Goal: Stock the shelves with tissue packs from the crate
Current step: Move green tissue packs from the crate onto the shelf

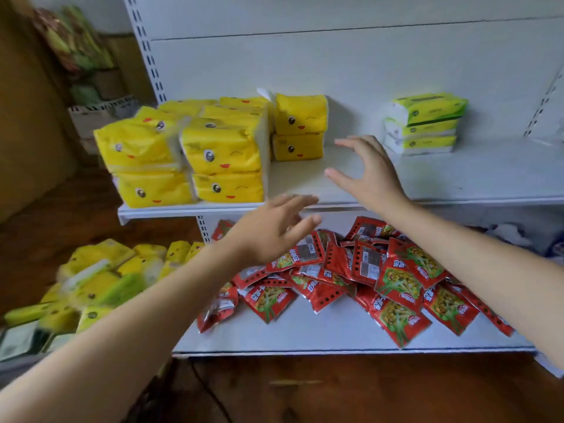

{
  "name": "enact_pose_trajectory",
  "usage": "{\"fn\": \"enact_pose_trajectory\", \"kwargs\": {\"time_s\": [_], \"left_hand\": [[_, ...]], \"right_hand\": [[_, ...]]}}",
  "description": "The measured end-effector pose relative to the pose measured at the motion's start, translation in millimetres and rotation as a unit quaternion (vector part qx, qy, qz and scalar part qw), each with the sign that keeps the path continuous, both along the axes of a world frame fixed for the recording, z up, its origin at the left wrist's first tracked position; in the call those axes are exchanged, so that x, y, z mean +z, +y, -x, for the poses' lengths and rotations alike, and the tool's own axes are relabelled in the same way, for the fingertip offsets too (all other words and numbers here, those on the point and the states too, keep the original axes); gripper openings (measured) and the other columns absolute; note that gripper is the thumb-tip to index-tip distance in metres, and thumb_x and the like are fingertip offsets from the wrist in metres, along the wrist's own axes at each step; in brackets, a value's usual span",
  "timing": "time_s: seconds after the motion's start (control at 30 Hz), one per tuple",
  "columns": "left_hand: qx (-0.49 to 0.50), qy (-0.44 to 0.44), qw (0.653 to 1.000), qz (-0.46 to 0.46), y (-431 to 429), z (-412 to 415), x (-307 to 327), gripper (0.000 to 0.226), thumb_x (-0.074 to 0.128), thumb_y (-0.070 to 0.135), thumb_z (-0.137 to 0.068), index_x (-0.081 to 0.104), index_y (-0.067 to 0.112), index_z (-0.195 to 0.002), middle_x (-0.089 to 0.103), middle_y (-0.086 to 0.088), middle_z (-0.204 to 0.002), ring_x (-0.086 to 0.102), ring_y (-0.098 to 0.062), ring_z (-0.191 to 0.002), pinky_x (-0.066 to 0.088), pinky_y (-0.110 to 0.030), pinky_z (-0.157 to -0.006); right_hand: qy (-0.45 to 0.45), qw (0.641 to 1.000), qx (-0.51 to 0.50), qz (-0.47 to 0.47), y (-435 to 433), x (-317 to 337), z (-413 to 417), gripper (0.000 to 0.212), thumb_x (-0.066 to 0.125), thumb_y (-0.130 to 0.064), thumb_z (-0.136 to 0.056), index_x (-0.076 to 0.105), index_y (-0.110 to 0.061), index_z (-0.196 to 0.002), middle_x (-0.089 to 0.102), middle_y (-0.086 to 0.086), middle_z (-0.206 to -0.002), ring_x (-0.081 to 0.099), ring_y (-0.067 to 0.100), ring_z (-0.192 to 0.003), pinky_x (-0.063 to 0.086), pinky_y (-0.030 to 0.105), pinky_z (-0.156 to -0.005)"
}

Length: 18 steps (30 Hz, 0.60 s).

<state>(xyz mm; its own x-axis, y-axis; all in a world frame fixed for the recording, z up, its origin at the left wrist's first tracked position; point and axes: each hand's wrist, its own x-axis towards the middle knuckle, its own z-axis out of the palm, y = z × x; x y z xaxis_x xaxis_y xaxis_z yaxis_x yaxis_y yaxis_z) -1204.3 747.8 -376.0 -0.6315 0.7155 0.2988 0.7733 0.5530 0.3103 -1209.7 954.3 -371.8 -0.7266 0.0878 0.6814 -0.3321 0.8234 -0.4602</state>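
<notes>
- Yellow tissue packs (219,154) stand stacked at the upper shelf's (457,184) left end.
- Left hand (271,230) and right hand (369,175) hover spread wide, holding nothing.

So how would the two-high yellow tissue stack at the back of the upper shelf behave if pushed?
The yellow stack probably slides, not rolls: flat-sided packs on a smooth shelf. Glossy wrap looks slippery, so the top pack may slide off. Wrinkled, puffy film suggests soft, light.

Yellow tissue packs (224,154) printed with winking cartoon faces sit on a white shelf (457,178). Nearby packs (427,123) are green and white. Red snack packets (396,288) show green-and-yellow pictures.
</notes>
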Motion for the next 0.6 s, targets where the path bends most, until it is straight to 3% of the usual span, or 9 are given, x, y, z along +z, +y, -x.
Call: {"fn": "enact_pose_trajectory", "kwargs": {"time_s": [0.17, 0.23, 0.3, 0.37, 0.43, 0.6], "left_hand": [[0.095, -0.046, 0.985, 0.134, -147, -40, -69, 0.097, -0.002, 0.085, -0.069, 0.030, 0.034, -0.144, 0.039, 0.007, -0.147, 0.034, -0.013, -0.136, 0.033, -0.022, -0.100], [0.166, -0.083, 0.971, 0.149, -198, -53, -91, 0.089, 0.007, 0.082, -0.073, 0.028, 0.034, -0.145, 0.036, 0.007, -0.149, 0.033, -0.013, -0.136, 0.034, -0.024, -0.099], [0.215, -0.121, 0.956, 0.158, -245, -64, -104, 0.064, 0.025, 0.064, -0.091, 0.026, 0.031, -0.146, 0.033, 0.006, -0.150, 0.033, -0.015, -0.135, 0.034, -0.027, -0.098], [0.254, -0.133, 0.945, 0.158, -291, -74, -115, 0.053, 0.033, 0.049, -0.097, 0.026, 0.031, -0.146, 0.033, 0.004, -0.150, 0.035, -0.017, -0.134, 0.036, -0.030, -0.098], [0.293, -0.154, 0.929, 0.164, -337, -84, -124, 0.054, 0.033, 0.049, -0.097, 0.025, 0.031, -0.147, 0.033, 0.002, -0.150, 0.036, -0.019, -0.134, 0.038, -0.034, -0.100], [0.388, -0.199, 0.891, 0.128, -429, -113, -156, 0.055, 0.036, 0.046, -0.097, 0.026, 0.024, -0.147, 0.035, -0.004, -0.149, 0.036, -0.023, -0.134, 0.034, -0.034, -0.104]], "right_hand": [[-0.071, 0.985, 0.145, -0.061, -109, -71, -50, 0.051, 0.062, -0.041, -0.078, 0.061, -0.010, -0.119, 0.057, 0.009, -0.120, 0.046, 0.014, -0.114, 0.028, 0.013, -0.098], [-0.127, 0.971, 0.194, -0.057, -160, -98, -64, 0.051, 0.065, -0.037, -0.078, 0.060, -0.012, -0.121, 0.055, 0.007, -0.122, 0.043, 0.010, -0.116, 0.023, 0.005, -0.098], [-0.168, 0.955, 0.238, -0.056, -212, -120, -72, 0.049, 0.068, -0.030, -0.079, 0.058, -0.012, -0.124, 0.053, 0.007, -0.125, 0.040, 0.009, -0.118, 0.021, 0.002, -0.098], [-0.206, 0.937, 0.273, -0.066, -264, -137, -78, 0.049, 0.068, -0.029, -0.083, 0.054, -0.016, -0.128, 0.049, 0.004, -0.130, 0.041, 0.012, -0.123, 0.028, 0.014, -0.100], [-0.234, 0.921, 0.301, -0.085, -314, -150, -81, 0.050, 0.063, -0.032, -0.086, 0.049, -0.020, -0.133, 0.045, 0.001, -0.134, 0.039, 0.015, -0.127, 0.032, 0.026, -0.101], [-0.282, 0.886, 0.342, -0.137, -413, -168, -82, 0.052, 0.057, -0.037, -0.090, 0.040, -0.025, -0.138, 0.039, -0.002, -0.138, 0.036, 0.015, -0.129, 0.038, 0.035, -0.100]]}}
